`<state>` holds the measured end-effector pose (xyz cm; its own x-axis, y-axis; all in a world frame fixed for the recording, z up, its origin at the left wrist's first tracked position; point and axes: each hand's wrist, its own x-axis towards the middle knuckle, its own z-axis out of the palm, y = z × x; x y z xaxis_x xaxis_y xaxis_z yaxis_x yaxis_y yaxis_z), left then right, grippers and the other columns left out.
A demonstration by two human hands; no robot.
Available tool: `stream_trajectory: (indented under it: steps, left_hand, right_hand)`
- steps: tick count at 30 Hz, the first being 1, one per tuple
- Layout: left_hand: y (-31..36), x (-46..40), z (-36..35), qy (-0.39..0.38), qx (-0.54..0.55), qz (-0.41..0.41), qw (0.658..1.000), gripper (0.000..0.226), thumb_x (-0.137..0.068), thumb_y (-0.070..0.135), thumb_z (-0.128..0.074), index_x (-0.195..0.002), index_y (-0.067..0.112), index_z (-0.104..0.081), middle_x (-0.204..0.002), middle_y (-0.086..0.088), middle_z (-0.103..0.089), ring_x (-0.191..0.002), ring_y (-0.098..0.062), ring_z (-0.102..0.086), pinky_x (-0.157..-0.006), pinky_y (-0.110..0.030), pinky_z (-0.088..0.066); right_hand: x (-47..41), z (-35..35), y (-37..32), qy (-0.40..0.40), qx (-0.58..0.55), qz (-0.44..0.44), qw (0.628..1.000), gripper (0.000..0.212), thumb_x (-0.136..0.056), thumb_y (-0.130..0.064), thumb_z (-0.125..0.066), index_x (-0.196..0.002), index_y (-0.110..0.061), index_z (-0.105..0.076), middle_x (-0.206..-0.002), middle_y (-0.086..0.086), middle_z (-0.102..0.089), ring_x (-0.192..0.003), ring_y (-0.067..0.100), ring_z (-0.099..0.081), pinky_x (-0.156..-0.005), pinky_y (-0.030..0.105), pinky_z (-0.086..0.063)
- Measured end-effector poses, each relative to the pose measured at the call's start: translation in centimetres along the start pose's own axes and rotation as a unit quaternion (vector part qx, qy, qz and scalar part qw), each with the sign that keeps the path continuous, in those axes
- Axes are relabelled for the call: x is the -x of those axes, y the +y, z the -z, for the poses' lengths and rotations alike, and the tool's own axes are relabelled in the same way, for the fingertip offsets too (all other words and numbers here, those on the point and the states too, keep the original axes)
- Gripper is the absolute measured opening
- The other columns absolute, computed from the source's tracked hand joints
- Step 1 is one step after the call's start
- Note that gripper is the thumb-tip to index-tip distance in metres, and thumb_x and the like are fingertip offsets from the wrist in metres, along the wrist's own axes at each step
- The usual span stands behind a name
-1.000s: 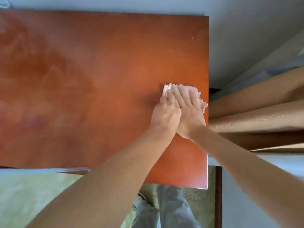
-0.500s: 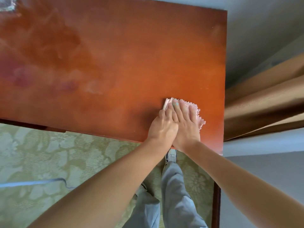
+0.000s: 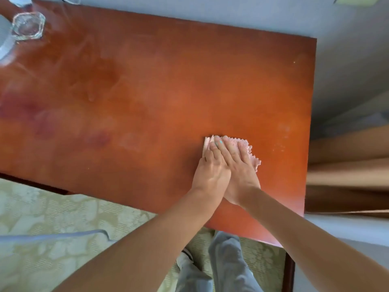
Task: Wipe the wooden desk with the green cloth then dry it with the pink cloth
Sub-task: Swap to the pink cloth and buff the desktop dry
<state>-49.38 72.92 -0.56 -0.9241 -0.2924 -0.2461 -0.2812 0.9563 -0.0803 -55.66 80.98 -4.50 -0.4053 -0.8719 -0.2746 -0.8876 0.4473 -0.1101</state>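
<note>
The reddish wooden desk (image 3: 147, 91) fills most of the view, with pale streaks and smears on its left half. A folded pink cloth (image 3: 249, 151) lies flat on the desk's right part, a little in from the right edge. My right hand (image 3: 240, 167) presses flat on the cloth with fingers together. My left hand (image 3: 211, 175) lies beside and partly over it, its fingertips on the cloth's left edge. Most of the cloth is hidden under the hands. No green cloth is in view.
A clear glass dish (image 3: 27, 26) stands at the desk's far left corner beside a pale round object (image 3: 5, 45). Tan curtain folds (image 3: 347, 175) hang right of the desk. Green patterned carpet (image 3: 52, 218) and my grey trouser legs (image 3: 227, 266) lie below the front edge.
Both hands slid the pink cloth from beside the right edge toward the front edge, then leftward and back inward. The view has shifted, bringing the glass dish into sight.
</note>
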Motion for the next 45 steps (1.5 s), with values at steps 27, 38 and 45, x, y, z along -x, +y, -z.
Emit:
stream_trajectory:
  steps: [27, 38, 45]
  left_hand:
    - [6.4, -28.3, 8.4, 0.009, 0.027, -0.043, 0.999, 0.064, -0.104, 0.01, -0.039, -0.151, -0.009, -0.002, -0.16, -0.027, -0.005, -0.151, -0.038, 0.0, -0.113, -0.037, -0.036]
    - [6.4, -38.1, 10.1, 0.009, -0.041, -0.038, 0.998, 0.073, -0.098, 0.008, -0.052, -0.154, 0.001, -0.006, -0.163, -0.019, -0.003, -0.151, -0.033, -0.003, -0.119, -0.04, -0.027]
    - [7.0, -34.9, 10.7, 0.02, -0.036, -0.019, 0.999, 0.064, -0.101, 0.004, -0.04, -0.153, -0.004, -0.003, -0.16, -0.019, -0.015, -0.136, -0.033, -0.034, -0.1, -0.033, -0.044]
  right_hand:
    - [-12.9, 7.5, 24.8, 0.035, -0.026, -0.115, 0.992, 0.076, -0.104, -0.036, -0.032, -0.159, -0.013, 0.016, -0.169, 0.003, 0.017, -0.153, 0.02, 0.022, -0.124, 0.045, 0.012]
    - [-19.4, 9.0, 31.3, 0.093, -0.074, -0.157, 0.98, 0.078, -0.104, -0.042, -0.036, -0.159, -0.019, 0.014, -0.169, -0.001, 0.013, -0.154, 0.013, 0.017, -0.125, 0.039, 0.01]
    - [-17.3, 8.5, 29.5, 0.08, -0.041, -0.155, 0.984, 0.075, -0.102, -0.04, -0.03, -0.16, -0.016, 0.013, -0.169, 0.004, 0.014, -0.154, 0.019, 0.018, -0.124, 0.041, 0.013]
